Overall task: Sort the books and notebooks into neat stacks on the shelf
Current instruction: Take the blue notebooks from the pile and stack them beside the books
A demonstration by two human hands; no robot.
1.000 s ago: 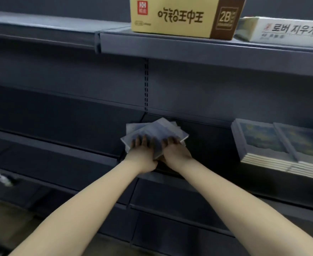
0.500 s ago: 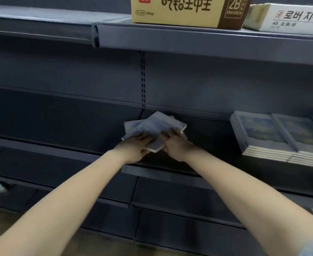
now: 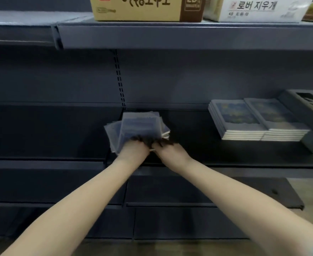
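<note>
**Head view: both your hands at the near edge of a fanned pile of notebooks**

Your left hand [image 3: 133, 150] lies over the near edge of the loose notebooks [image 3: 139, 126], its fingers curled onto the top cover and gripping the pile. The thumb is hidden. Your right hand [image 3: 172, 150] meets the pile at its near right corner, just beside your left hand. Its fingertips are a dark blur there, so you cannot tell whether they pinch the covers or only press against them.

The loose notebooks sit on the middle shelf [image 3: 194, 133], just right of the slotted upright [image 3: 119, 76] in the back panel. They are pale blue-grey and not squared up. The lower ones fan out to the left and right under the top one, and a sliver of white page edges shows between your hands.

Well apart to the right on the same shelf are two neat stacks [image 3: 259, 124], side by side and touching, with blue and yellow painted covers. A dark grey box [image 3: 307, 109] lies against their right side.

On the upper shelf [image 3: 170, 36] a tan carton [image 3: 144, 10] stands beside a white carton [image 3: 253, 10] with Korean lettering. Below your forearms runs a lower shelf [image 3: 226, 189].
</note>
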